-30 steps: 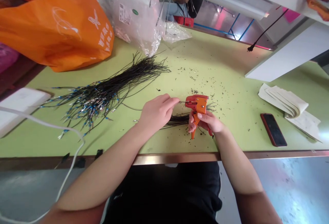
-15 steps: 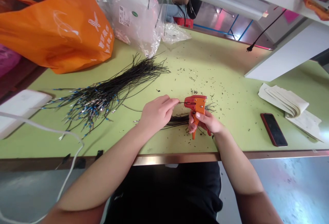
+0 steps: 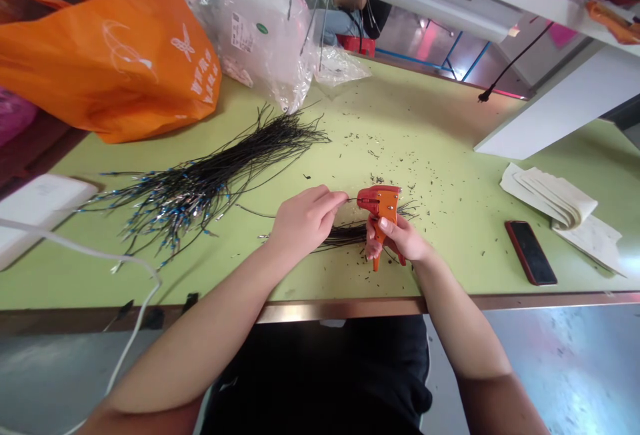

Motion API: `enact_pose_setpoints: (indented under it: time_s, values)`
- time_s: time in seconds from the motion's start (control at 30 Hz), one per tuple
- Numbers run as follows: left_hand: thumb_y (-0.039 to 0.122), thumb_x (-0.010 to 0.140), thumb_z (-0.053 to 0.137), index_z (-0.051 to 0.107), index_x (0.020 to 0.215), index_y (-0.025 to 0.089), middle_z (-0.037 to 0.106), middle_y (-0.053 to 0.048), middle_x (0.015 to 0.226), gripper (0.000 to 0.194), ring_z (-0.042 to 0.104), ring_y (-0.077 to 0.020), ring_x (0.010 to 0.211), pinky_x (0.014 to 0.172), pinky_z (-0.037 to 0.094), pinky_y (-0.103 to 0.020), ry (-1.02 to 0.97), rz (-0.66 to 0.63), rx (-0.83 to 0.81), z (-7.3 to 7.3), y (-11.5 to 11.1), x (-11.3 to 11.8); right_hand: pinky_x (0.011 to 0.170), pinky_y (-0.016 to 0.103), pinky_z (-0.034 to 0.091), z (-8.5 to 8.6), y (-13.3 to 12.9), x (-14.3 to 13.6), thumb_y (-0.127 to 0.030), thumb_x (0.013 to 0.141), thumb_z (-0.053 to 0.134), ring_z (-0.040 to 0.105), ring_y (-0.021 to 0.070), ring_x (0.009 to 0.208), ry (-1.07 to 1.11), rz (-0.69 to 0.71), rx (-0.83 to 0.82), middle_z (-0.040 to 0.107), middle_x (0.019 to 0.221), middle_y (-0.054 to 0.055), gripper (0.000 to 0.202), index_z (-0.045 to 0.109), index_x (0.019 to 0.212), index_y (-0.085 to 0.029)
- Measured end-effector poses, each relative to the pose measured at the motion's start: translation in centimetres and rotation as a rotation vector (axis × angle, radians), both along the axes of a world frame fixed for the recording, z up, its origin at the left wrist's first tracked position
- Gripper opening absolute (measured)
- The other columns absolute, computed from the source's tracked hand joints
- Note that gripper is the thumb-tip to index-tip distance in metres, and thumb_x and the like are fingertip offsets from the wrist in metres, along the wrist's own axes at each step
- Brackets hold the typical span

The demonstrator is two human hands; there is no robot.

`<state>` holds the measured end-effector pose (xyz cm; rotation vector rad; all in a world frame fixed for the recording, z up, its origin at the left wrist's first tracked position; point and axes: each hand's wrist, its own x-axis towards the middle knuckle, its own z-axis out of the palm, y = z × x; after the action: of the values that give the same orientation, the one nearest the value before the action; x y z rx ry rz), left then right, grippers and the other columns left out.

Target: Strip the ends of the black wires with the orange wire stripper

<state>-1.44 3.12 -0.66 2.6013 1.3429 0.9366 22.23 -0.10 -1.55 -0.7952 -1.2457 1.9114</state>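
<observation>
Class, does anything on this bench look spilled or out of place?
Yes: small dark scraps lie scattered loose across the green tabletop, around and beyond the wire stripper in the right hand, rather than gathered up.

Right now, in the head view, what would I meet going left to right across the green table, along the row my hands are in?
White block, blue-tipped black wires, left hand, red-and-orange tool, phone.

Glossy plastic tool [image 3: 387,203]; smooth, matt tabletop [image 3: 440,98].
</observation>
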Motion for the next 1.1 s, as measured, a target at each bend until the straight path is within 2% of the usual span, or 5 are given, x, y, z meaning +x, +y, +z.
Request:
enact_pose_setpoints:
  time_s: [0.4, 0.6, 0.9, 0.97, 1.1]
  values:
    - [0.010, 0.096, 0.044, 0.076, 0.102, 0.022, 0.075, -0.002, 0.083, 0.035, 0.071, -0.0171, 0.076, 0.061, 0.045, -0.027, -0.089, 0.026, -0.036, 0.3, -0.3, 0.0, 0.049, 0.027, 0.053, -0.7, -0.5, -0.9, -0.069, 0.089, 0.069, 0.053, 0.0112, 0.045, -0.060, -0.045, 0.046, 0.051, 0.052, -0.007, 0.053, 0.053, 0.074, -0.021]
    - [0.012, 0.096, 0.043, 0.076, 0.102, 0.023, 0.078, -0.003, 0.087, 0.035, 0.072, -0.0174, 0.079, 0.061, 0.047, -0.026, -0.088, 0.051, -0.068, 0.5, -0.1, -0.1, 0.038, 0.024, 0.043, -0.9, -0.6, -1.8, -0.072, 0.087, 0.068, 0.039, 0.0083, 0.035, -0.042, -0.159, 0.038, 0.041, 0.046, -0.010, 0.056, 0.048, 0.069, -0.023]
    - [0.012, 0.095, 0.046, 0.077, 0.096, 0.023, 0.078, 0.000, 0.085, 0.032, 0.072, -0.0156, 0.076, 0.065, 0.051, -0.025, -0.233, 0.049, -0.004, 0.4, 0.3, -0.6, 0.042, 0.024, 0.047, -0.6, 0.0, -1.4, -0.071, 0.090, 0.065, 0.045, 0.0094, 0.038, 0.077, -0.033, 0.100, 0.047, 0.049, -0.009, 0.053, 0.054, 0.078, -0.022]
    - [0.017, 0.097, 0.049, 0.076, 0.094, 0.023, 0.079, 0.000, 0.088, 0.027, 0.072, -0.0165, 0.077, 0.069, 0.053, -0.026, -0.328, 0.140, 0.019, 0.6, 1.1, -1.4, 0.046, 0.026, 0.052, -0.2, 0.1, -0.8, -0.073, 0.089, 0.065, 0.046, 0.0103, 0.040, 0.157, -0.055, 0.126, 0.048, 0.051, -0.009, 0.052, 0.055, 0.079, -0.022]
    - [0.029, 0.101, 0.054, 0.074, 0.093, 0.023, 0.079, -0.002, 0.093, 0.022, 0.072, -0.0193, 0.085, 0.075, 0.055, -0.030, -0.442, 0.282, 0.055, 0.6, 2.5, -2.4, 0.061, 0.034, 0.060, 1.0, 0.5, 0.5, -0.078, 0.083, 0.067, 0.051, 0.0128, 0.049, 0.280, -0.302, 0.125, 0.052, 0.058, -0.006, 0.056, 0.059, 0.080, -0.024]
